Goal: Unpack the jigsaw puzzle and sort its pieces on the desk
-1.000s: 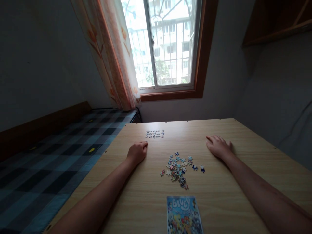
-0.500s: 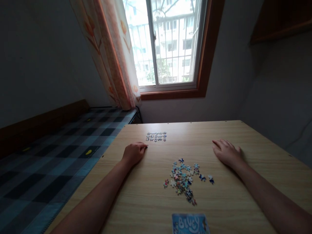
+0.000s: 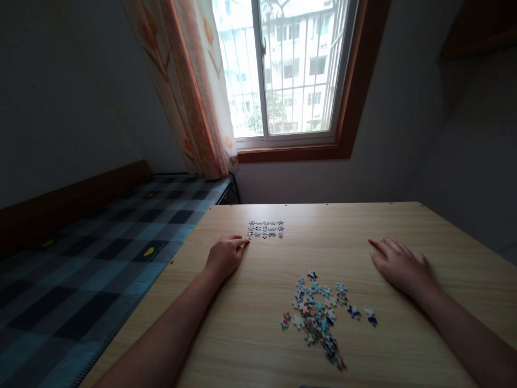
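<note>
My left hand [image 3: 226, 255] rests on the table with its fingers closed at a tiny puzzle piece [image 3: 249, 240], mostly hidden by the fingertips. That piece lies at the lower left corner of a set of puzzle pieces [image 3: 265, 229] laid out in rows near the far edge. Flat on the right side of the table is my right hand [image 3: 399, 264], fingers stretched out and holding nothing. Between the two hands and closer to me is a loose heap of puzzle pieces [image 3: 317, 312], several with blue or white faces. A few pieces lie apart from it.
The wooden table [image 3: 226, 345] reaches toward the window [image 3: 299, 75]. A bed with a checked cover [image 3: 100, 258] stands along its left side. A patterned curtain [image 3: 186, 86] hangs at the window's left.
My left hand has brought the puzzle piece up against the row layout's lower left corner. The view has tilted up, so the blue Bluey box has almost left the bottom edge.
</note>
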Tool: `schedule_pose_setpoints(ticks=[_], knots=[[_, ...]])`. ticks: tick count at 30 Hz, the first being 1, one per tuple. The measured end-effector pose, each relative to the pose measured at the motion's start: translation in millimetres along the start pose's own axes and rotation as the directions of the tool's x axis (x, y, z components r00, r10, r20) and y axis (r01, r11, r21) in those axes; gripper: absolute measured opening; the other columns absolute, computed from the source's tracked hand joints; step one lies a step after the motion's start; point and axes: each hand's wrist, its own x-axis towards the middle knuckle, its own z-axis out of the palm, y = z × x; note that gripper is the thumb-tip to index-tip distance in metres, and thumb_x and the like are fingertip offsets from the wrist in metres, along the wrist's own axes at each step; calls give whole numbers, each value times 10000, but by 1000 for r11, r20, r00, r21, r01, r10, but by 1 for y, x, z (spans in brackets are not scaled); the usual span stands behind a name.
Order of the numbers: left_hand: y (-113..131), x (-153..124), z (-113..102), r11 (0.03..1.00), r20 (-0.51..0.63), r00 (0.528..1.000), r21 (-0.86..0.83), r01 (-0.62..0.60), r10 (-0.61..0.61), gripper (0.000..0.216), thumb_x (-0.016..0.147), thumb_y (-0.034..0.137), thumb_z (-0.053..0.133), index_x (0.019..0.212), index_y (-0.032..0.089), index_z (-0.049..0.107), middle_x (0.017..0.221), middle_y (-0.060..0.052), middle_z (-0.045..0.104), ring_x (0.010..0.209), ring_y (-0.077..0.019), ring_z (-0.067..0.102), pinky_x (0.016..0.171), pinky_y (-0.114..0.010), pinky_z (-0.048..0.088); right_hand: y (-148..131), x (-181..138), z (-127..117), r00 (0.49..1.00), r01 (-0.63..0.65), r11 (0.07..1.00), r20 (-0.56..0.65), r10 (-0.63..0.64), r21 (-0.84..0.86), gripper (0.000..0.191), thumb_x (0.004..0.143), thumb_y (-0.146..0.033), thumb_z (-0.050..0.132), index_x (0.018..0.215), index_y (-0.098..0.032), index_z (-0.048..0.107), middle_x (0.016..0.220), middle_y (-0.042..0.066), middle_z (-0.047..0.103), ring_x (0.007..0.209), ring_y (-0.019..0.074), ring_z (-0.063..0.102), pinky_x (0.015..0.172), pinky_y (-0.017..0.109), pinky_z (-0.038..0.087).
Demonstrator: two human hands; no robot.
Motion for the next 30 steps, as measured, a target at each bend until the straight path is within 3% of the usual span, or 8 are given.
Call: schedule_pose_setpoints(ticks=[17, 24, 28, 30], knots=[[-2, 3, 3, 999, -16, 1000, -40, 2, -3, 331, 892, 262, 493, 1052, 254, 783, 1148, -37, 729, 1113, -230, 616, 1031, -368, 477, -5, -1, -8, 1000, -13, 1000, 24, 13, 24, 510, 948, -437, 310, 1376, -296, 549, 1531, 88, 430, 1413, 309, 357, 1117, 678, 225], [-1, 6, 2, 996, -93, 996, -85, -16, 8, 381, 844, 204, 461, 1060, 222, 775, 1141, -42, 729, 1065, -215, 650, 1004, -334, 499, -6, -3, -12, 1000, -9, 998, -2, 9, 58, 487, 947, -427, 333, 1354, -298, 567, 1511, 84, 455, 1397, 311, 375, 1113, 666, 229], [17, 1, -3, 988, -157, 980, -74, -137, 124, 373, 826, 188, 469, 1050, 223, 766, 1129, -52, 718, 1028, -222, 648, 973, -352, 511, -8, -5, -16, 997, 25, 993, -75, -16, 113, 454, 926, -392, 414, 1322, -274, 602, 1485, 97, 486, 1385, 313, 391, 1116, 626, 263], [32, -4, -7, 961, -111, 963, -103, -258, 247, 353, 825, 176, 473, 1010, 232, 768, 1097, -48, 722, 1012, -213, 645, 966, -355, 509, -12, -9, -19, 981, 122, 980, -167, -96, 155, 435, 912, -352, 452, 1298, -248, 625, 1465, 103, 508, 1375, 303, 408, 1122, 561, 297]])
